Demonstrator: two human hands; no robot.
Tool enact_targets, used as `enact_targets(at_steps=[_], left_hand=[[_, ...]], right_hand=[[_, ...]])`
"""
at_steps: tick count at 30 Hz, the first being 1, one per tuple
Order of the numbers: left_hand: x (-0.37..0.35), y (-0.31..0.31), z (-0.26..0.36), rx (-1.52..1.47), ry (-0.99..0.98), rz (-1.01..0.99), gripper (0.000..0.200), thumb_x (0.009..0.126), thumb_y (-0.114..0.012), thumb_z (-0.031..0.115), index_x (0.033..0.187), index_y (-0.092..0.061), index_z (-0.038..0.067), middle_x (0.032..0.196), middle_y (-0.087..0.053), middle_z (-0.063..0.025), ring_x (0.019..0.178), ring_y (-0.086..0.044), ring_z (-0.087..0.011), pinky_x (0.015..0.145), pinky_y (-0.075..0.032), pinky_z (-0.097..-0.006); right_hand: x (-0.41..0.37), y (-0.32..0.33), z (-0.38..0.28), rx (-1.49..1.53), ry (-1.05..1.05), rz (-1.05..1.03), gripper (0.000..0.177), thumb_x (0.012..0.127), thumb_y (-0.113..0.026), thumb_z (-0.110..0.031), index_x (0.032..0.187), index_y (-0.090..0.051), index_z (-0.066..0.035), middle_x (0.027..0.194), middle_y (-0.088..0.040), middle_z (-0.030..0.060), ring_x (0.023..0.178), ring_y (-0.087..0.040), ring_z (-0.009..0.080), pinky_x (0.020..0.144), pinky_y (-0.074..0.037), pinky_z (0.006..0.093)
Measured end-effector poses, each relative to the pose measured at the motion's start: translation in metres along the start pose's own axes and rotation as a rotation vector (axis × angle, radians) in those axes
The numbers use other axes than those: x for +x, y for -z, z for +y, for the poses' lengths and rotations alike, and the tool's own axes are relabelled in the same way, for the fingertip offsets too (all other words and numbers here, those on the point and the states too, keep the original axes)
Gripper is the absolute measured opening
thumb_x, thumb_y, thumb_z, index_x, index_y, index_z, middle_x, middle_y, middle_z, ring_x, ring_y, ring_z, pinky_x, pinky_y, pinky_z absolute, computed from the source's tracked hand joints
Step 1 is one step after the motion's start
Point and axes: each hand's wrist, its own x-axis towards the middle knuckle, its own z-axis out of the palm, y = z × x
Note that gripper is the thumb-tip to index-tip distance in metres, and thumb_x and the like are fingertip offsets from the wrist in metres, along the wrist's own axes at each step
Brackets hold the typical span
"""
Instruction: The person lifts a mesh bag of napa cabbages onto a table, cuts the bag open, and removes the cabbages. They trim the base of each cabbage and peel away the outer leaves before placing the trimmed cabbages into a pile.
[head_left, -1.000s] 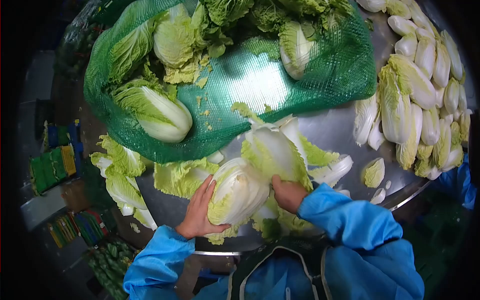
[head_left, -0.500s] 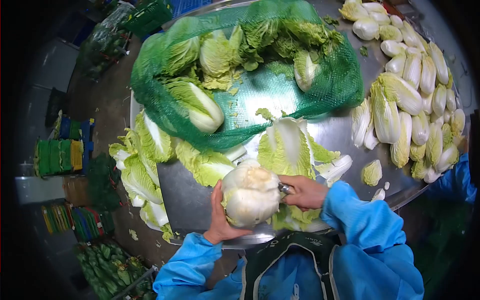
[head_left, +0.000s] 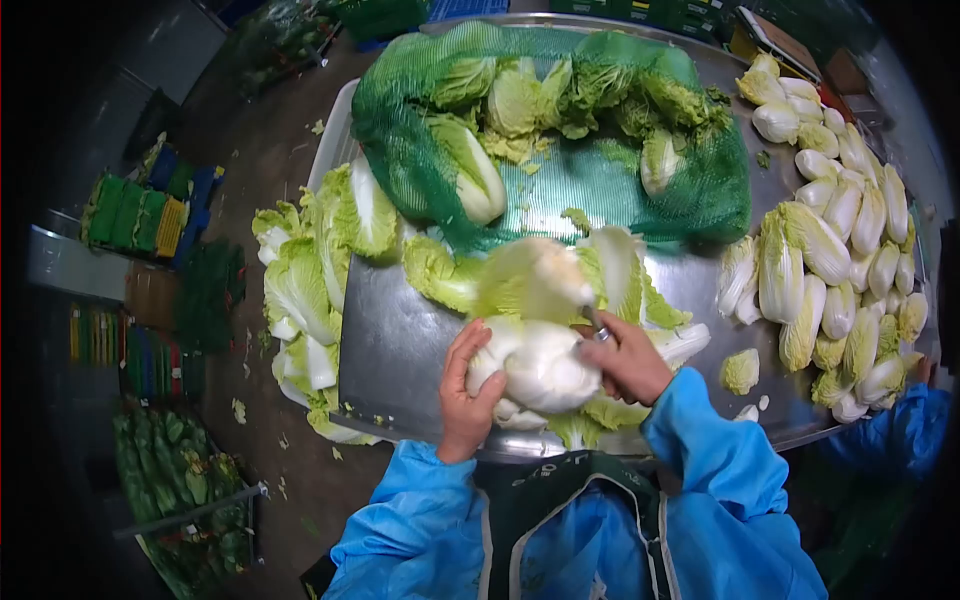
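A white napa cabbage (head_left: 550, 372) is in front of me, its base end towards me. My left hand (head_left: 468, 398) grips its left side, thumb and fingers spread around it. In my right hand (head_left: 630, 362) is a knife (head_left: 597, 322) with a metal shaft; its blade is hard to make out. Just beyond the cabbage, an outer leaf with a pale stump end (head_left: 535, 278) is blurred by motion and apart from the head. Loose leaves (head_left: 610, 262) lie behind and beneath on the metal table (head_left: 390, 340).
A green mesh bag (head_left: 735, 190) with several cabbages lies at the back. Trimmed cabbages (head_left: 780, 265) are piled on the right, near another person's blue sleeve (head_left: 900, 430). Discarded leaves (head_left: 300, 285) fill a white tray (head_left: 335, 135) on the left. Crates (head_left: 130, 215) stand beyond.
The outer leaf with the stump end has come away from the cabbage and moved forward. The cabbage has tilted in my left hand, and the knife has come up. The view has shifted.
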Motion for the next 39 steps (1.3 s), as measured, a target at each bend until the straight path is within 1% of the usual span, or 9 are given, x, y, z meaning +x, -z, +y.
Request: enact_targets(at_steps=[6,8,11,14,23,27,33,35,39], left_hand=[[0.025,0.040,-0.014,0.408,-0.018,0.228,0.050,0.077,-0.061,0.010,0.123,-0.048,-0.002,0.129,-0.046,-0.0189,0.125,-0.040,-0.0321,0.106,-0.028,-0.0398],[0.031,0.042,0.035,0.580,-0.407,0.383,0.055,0.076,-0.064,0.011,0.125,-0.046,-0.002,0.131,-0.042,-0.0195,0.122,-0.041,-0.0343,0.105,-0.030,-0.0400],[0.016,0.005,0.038,0.466,-0.183,-0.116,0.069,0.073,-0.066,0.012,0.133,-0.035,-0.002,0.135,-0.036,-0.0219,0.122,-0.039,-0.0357,0.105,-0.030,-0.0406],[0.001,-0.002,0.021,-0.163,0.152,0.038,0.088,0.070,-0.069,0.014,0.141,-0.018,-0.001,0.141,-0.027,-0.0243,0.129,-0.031,-0.0355,0.107,-0.025,-0.0423],[-0.018,-0.012,0.013,-0.105,0.130,0.138,0.109,0.066,-0.075,0.014,0.144,0.000,0.002,0.146,-0.012,-0.0255,0.135,-0.017,-0.0372,0.110,-0.017,-0.0449],[-0.024,0.000,0.019,-0.068,0.182,0.191,0.108,0.067,-0.071,0.017,0.146,0.002,0.007,0.146,-0.015,-0.0235,0.133,-0.023,-0.0377,0.108,-0.021,-0.0447],[-0.027,-0.003,0.017,-0.226,0.232,0.196,0.111,0.065,-0.075,0.014,0.145,0.002,0.007,0.144,-0.015,-0.0268,0.133,-0.022,-0.0383,0.109,-0.020,-0.0465],[-0.024,-0.009,0.015,-0.166,0.211,0.159,0.111,0.065,-0.075,0.013,0.145,0.001,0.008,0.144,-0.016,-0.0265,0.133,-0.022,-0.0381,0.109,-0.020,-0.0463],[-0.031,-0.007,0.015,-0.109,0.181,0.105,0.110,0.065,-0.075,0.012,0.145,0.001,0.008,0.145,-0.015,-0.0260,0.134,-0.021,-0.0372,0.109,-0.020,-0.0458]], right_hand=[[0.005,-0.028,0.021,0.097,0.059,0.025,0.053,0.077,-0.074,-0.030,0.113,-0.054,0.004,0.063,-0.055,0.0018,0.043,-0.044,0.0060,0.038,-0.035,0.0224],[0.008,-0.032,0.010,0.086,0.062,0.033,0.051,0.078,-0.073,-0.030,0.111,-0.055,0.005,0.063,-0.055,0.0020,0.043,-0.044,0.0060,0.038,-0.035,0.0224],[0.010,-0.044,0.021,0.044,0.069,0.027,0.049,0.078,-0.073,-0.030,0.108,-0.057,0.005,0.062,-0.054,0.0021,0.042,-0.045,0.0062,0.038,-0.035,0.0225],[0.028,-0.031,0.035,0.073,0.083,0.035,0.047,0.079,-0.072,-0.030,0.107,-0.058,0.004,0.061,-0.053,0.0020,0.042,-0.045,0.0069,0.037,-0.035,0.0231],[0.052,-0.031,-0.019,-0.365,0.057,-0.100,0.061,0.069,-0.076,-0.040,0.109,-0.058,0.003,0.071,-0.059,0.0089,0.050,-0.053,0.0137,0.041,-0.041,0.0273],[0.114,0.055,0.033,-0.530,0.116,0.193,0.045,0.076,-0.071,-0.032,0.099,-0.061,0.005,0.070,-0.061,0.0089,0.044,-0.049,0.0126,0.038,-0.039,0.0278],[0.013,0.012,-0.064,-0.237,0.000,-0.208,0.039,0.077,-0.071,-0.026,0.106,-0.062,-0.001,0.072,-0.063,0.0057,0.041,-0.043,0.0046,0.036,-0.032,0.0212],[0.043,-0.018,-0.035,-0.627,0.688,-0.286,0.066,0.075,-0.074,-0.032,0.127,-0.048,0.000,0.096,-0.067,0.0187,0.072,-0.065,0.0237,0.065,-0.052,0.0361],[0.094,-0.043,-0.023,-0.843,0.472,-0.180,0.052,0.077,-0.071,-0.033,0.113,-0.058,0.002,0.091,-0.066,0.0209,0.082,-0.065,0.0314,0.076,-0.051,0.0374]])
